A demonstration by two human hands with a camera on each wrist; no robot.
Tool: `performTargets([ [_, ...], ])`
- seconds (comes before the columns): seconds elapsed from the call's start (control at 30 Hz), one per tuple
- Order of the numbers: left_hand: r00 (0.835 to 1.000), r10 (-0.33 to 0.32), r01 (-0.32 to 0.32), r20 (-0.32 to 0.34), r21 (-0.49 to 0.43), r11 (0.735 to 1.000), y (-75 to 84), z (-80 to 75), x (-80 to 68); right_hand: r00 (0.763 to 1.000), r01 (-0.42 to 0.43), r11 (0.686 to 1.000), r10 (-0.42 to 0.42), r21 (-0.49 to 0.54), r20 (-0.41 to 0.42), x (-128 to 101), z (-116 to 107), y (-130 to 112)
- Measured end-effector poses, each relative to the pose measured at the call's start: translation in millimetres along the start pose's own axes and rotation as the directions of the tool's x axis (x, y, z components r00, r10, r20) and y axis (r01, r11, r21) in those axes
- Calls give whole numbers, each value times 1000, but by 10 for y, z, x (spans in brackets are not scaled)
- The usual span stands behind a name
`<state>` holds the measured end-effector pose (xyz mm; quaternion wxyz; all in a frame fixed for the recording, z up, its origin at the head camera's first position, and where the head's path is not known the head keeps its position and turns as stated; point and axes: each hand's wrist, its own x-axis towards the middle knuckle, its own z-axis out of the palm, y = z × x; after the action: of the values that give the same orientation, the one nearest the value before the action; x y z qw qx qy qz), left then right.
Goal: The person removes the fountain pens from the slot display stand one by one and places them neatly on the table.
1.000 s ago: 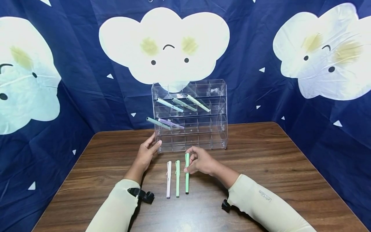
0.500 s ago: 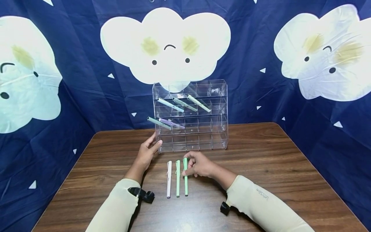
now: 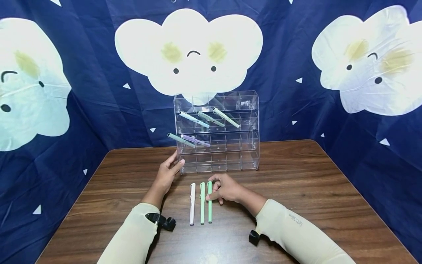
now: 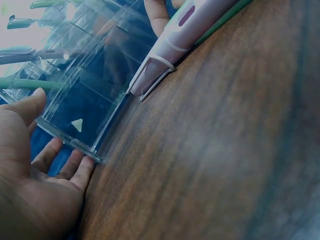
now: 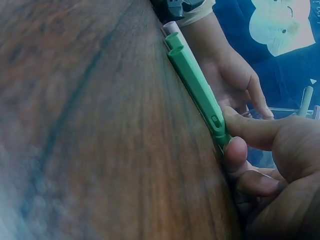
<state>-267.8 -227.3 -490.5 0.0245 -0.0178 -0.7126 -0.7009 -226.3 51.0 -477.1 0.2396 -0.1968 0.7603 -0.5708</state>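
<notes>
A clear acrylic tiered pen rack (image 3: 233, 162) stands upright on the wooden table. My left hand (image 3: 166, 176) holds its lower left side, thumb at the front and the other fingers around the edge, as the left wrist view shows. My right hand (image 3: 228, 188) pinches the bright green pen (image 3: 210, 211) near its clip end, between thumb and fingers. This pen lies lengthwise beside a light green pen (image 3: 202, 207), and a pale pink pen (image 3: 192, 209) lies to the left of both. In the right wrist view the bright green pen (image 5: 192, 75) lies close along the tabletop.
Slanted in the rack's second tier are a pale blue pen (image 3: 194, 119), a grey-green pen (image 3: 211, 119) and a cream pen (image 3: 226, 117). One tier lower sit a teal pen (image 3: 180, 140) and a purple pen (image 3: 196, 140). A blue cloud-print curtain (image 3: 283, 110) surrounds the table (image 3: 296, 190).
My right hand has brought the bright green pen down and left, closer alongside the light green one. The left hand and the rack have stayed put.
</notes>
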Motion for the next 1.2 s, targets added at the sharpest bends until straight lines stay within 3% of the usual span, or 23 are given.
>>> performTargets([
  [0.67, 1000, 14, -14, 18, 3, 1000, 22, 31, -5, 999, -47, 997, 45, 57, 25, -27, -67, 37],
  [1.03, 1000, -9, 9, 1, 12, 1000, 3, -6, -2, 997, -75, 993, 71, 92, 44, 29, -86, 43],
  [1.2, 1000, -8, 8, 7, 14, 1000, 21, 2, -7, 998, -69, 992, 68, 107, 16, 19, -96, -4],
])
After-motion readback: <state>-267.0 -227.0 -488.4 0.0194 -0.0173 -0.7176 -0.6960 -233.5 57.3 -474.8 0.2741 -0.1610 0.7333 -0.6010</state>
